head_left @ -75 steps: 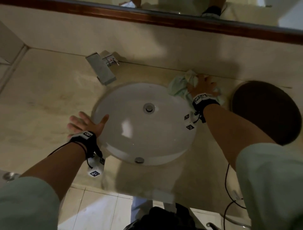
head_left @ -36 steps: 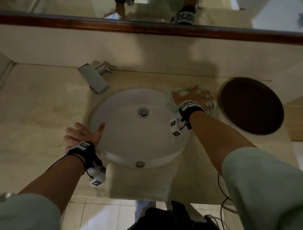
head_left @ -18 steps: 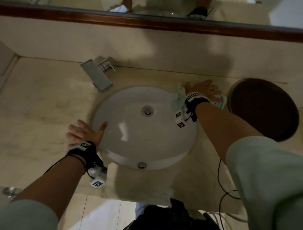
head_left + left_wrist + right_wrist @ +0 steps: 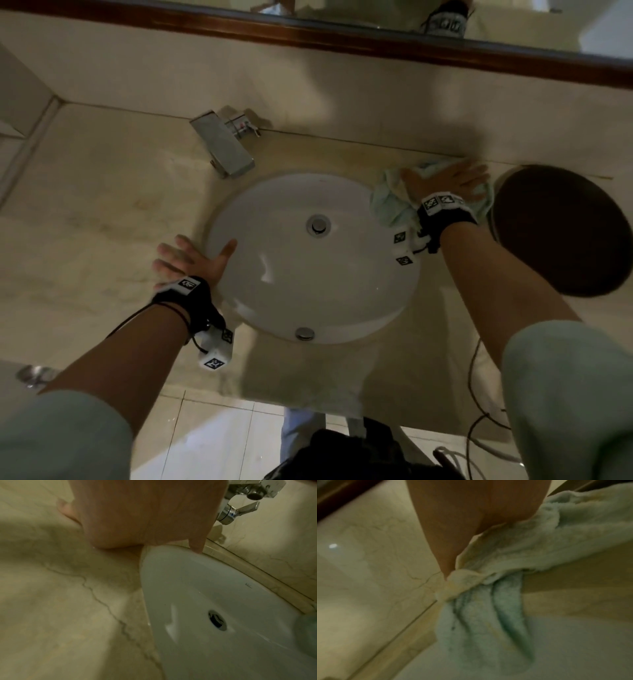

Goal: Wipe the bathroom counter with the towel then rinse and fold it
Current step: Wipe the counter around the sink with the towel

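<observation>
My right hand (image 4: 445, 183) lies flat on the towel (image 4: 390, 205), fingers straight and spread, pressing it onto the tabletop (image 4: 102, 205) at the far right of the sink (image 4: 308, 274). The towel is pale green, crumpled, bunched under my palm; it sits between the basin's rim and the dark round opening (image 4: 561, 229) in the tabletop, close to the back wall. In the right wrist view a fold of the towel (image 4: 513, 595) hangs over the rim toward the white bowl, and my thumb lies along its upper edge.

My left hand (image 4: 191, 260) rests flat on the tabletop at the sink's left edge, fingers straight and apart, holding nothing. Its thumb reaches over the rim onto the white porcelain, as the left wrist view shows. The chrome faucet (image 4: 222, 147) stands behind the sink, to the left. The drain (image 4: 318, 224) sits in the bowl's middle.
</observation>
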`<state>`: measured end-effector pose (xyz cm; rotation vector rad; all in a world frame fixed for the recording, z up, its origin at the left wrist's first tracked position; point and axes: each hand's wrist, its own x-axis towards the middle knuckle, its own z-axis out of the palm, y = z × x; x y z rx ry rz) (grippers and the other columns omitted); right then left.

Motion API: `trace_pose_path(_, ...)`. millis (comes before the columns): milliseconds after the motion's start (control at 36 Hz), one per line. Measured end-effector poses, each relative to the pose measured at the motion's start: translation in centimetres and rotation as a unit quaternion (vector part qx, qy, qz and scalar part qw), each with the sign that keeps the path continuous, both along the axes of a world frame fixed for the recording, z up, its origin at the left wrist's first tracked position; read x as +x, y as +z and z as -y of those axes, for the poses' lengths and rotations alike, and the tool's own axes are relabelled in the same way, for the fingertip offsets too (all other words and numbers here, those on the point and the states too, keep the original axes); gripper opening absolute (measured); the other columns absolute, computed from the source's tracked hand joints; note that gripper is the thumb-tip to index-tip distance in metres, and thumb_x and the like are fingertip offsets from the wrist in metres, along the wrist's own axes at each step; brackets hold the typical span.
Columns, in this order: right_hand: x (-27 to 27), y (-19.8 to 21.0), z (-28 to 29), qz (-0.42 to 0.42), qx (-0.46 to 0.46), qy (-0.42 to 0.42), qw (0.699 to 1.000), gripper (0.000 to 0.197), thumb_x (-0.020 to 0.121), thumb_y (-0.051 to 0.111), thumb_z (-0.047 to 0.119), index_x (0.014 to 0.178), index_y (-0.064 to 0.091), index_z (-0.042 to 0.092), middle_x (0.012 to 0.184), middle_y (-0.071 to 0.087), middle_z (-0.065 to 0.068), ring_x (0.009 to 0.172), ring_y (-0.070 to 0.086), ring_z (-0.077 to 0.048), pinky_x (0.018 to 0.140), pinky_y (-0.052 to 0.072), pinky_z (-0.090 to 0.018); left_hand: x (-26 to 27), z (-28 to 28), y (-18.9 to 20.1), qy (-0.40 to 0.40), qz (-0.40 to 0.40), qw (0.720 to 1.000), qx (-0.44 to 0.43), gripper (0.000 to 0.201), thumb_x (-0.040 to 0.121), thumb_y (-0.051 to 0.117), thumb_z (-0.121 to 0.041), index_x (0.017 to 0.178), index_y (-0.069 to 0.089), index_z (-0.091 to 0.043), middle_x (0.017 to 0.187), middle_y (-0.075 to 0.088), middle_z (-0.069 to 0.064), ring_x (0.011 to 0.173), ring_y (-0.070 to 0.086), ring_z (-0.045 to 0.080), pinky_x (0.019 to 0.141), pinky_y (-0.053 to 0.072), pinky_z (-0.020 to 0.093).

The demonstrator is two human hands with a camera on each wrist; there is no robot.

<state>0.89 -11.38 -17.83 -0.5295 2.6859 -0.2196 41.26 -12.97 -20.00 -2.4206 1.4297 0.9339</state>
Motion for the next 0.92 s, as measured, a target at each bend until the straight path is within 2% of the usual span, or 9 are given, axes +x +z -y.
trace_pose_path(28,0.3,0.4,-0.2,0.014,-0.008,-0.015,1.0,0.147,0.05,0.054,0.09,0.15,-0.016,0.007,0.157,-0.018,-0.018,0.145,-0.015,-0.037,0.115,-0.005,-0.058,0.0,0.0,0.0,0.001,-0.001,1.0,-0.001,0.118,0.064,0.033,-0.092,0.149,-0.016,-0.027,0.156,-0.026,0.006,0.143,-0.019,0.036,0.113,-0.007,0.06)
trace_pose_path(111,0.4,0.7,-0.4,0.064,0.047,0.051,0.995,0.143,0.054,0.06,0.084,0.151,-0.011,0.006,0.156,-0.014,-0.024,0.145,-0.01,-0.04,0.115,-0.002,-0.055,0.0,0.1,-0.2,0.002,-0.001,1.0,-0.003,0.119,0.063,0.033,-0.093,0.15,-0.015,-0.026,0.156,-0.024,0.007,0.143,-0.018,0.037,0.114,-0.007,0.058)
trace_pose_path(167,0.0,0.1,0.3,0.057,0.044,-0.011,0.997,0.155,0.042,0.052,0.096,0.149,-0.02,0.009,0.156,-0.023,-0.017,0.145,-0.019,-0.035,0.114,-0.009,-0.054,0.1,0.2,-0.3,0.002,0.001,1.0,-0.001,0.12,0.062,0.03,-0.094,0.15,-0.015,-0.026,0.157,-0.024,0.007,0.143,-0.018,0.037,0.114,-0.007,0.058)
trace_pose_path(194,0.0,-0.3,0.8,0.05,0.031,-0.028,0.998,0.154,0.042,0.05,0.097,0.149,-0.021,0.01,0.156,-0.024,-0.015,0.144,-0.021,-0.033,0.113,-0.01,-0.053,0.2,0.2,-0.3,0.0,0.002,1.0,0.0,0.121,0.061,0.029,-0.095,0.15,-0.015,-0.026,0.157,-0.024,0.007,0.143,-0.018,0.037,0.114,-0.007,0.058)
trace_pose_path(250,-0.2,-1.6,1.7,0.047,-0.002,-0.034,0.998,0.145,0.053,0.055,0.09,0.15,-0.016,0.009,0.157,-0.02,-0.016,0.145,-0.018,-0.035,0.115,-0.01,-0.053,0.4,0.3,-0.5,-0.004,-0.001,1.0,0.002,0.124,0.057,0.026,-0.097,0.149,-0.017,-0.026,0.156,-0.025,0.007,0.143,-0.018,0.037,0.113,-0.006,0.059)
trace_pose_path(361,-0.5,-2.6,1.9,0.027,-0.001,-0.044,0.999,0.136,0.062,0.056,0.084,0.151,-0.015,0.009,0.158,-0.018,-0.014,0.146,-0.017,-0.03,0.116,-0.008,-0.049,0.7,0.4,-0.7,-0.008,-0.001,1.0,0.013,0.128,0.049,0.019,-0.101,0.148,-0.02,-0.028,0.155,-0.027,0.005,0.143,-0.019,0.037,0.112,-0.005,0.061)
trace_pose_path(444,0.1,-2.9,2.5,0.023,-0.02,-0.034,0.999,0.121,0.074,0.057,0.072,0.152,-0.011,0.008,0.159,-0.013,-0.014,0.147,-0.013,-0.03,0.118,-0.006,-0.047,0.4,0.3,-0.4,-0.01,-0.007,1.0,0.02,0.124,0.055,0.022,-0.098,0.147,-0.021,-0.028,0.155,-0.029,0.005,0.143,-0.021,0.036,0.112,-0.006,0.062)
trace_pose_path(611,2.9,-3.1,4.8,0.0,-0.045,0.021,0.999,0.101,0.086,0.056,0.052,0.152,-0.003,0.004,0.159,-0.006,-0.018,0.147,-0.005,-0.033,0.119,0.001,-0.048,0.4,0.3,0.2,-0.016,-0.007,0.999,0.037,0.122,0.059,0.024,-0.096,0.147,-0.024,-0.027,0.154,-0.032,0.005,0.142,-0.022,0.036,0.112,-0.005,0.063)
trace_pose_path(917,11.3,-3.3,9.6,0.002,-0.06,0.195,0.979,0.088,0.092,0.052,0.045,0.151,0.002,0.003,0.159,0.002,-0.018,0.147,0.003,-0.034,0.119,0.005,-0.05,0.2,0.2,1.2,-0.022,-0.013,0.999,0.044,0.121,0.06,0.023,-0.096,0.148,-0.023,-0.026,0.154,-0.032,0.004,0.143,-0.021,0.035,0.113,-0.006,0.061)
